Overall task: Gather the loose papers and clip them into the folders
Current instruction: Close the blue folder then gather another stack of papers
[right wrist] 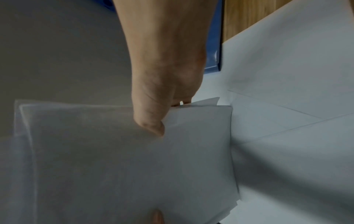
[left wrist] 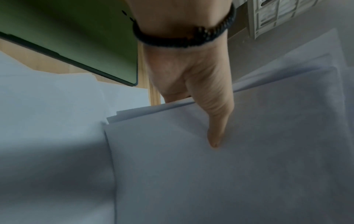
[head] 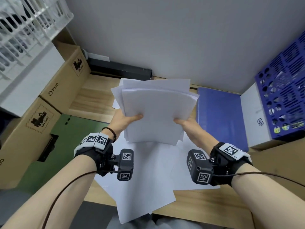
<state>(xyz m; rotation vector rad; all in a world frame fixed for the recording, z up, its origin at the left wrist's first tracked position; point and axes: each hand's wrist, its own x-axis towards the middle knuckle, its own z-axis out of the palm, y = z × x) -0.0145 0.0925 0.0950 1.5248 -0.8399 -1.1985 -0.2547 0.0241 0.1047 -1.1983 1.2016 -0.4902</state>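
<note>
A stack of white papers (head: 156,109) is held up above the wooden desk (head: 206,205), its sheets unevenly fanned. My left hand (head: 127,119) grips the stack's left edge, thumb on top (left wrist: 214,136), fingers hidden beneath. My right hand (head: 184,123) pinches the right edge, thumb on top (right wrist: 151,124). Several more loose sheets (head: 148,182) lie spread on the desk below, some overhanging the front edge. A blue folder (head: 219,119) lies shut on the desk to the right. A green folder (head: 72,139) lies on the left (left wrist: 80,37).
Cardboard boxes (head: 41,123) stand along the left, with a white wire basket (head: 24,27) above. A white box (head: 257,116) and a blue perforated crate (head: 285,96) stand at the right. A black bar (head: 120,70) lies along the grey wall (head: 165,38) behind.
</note>
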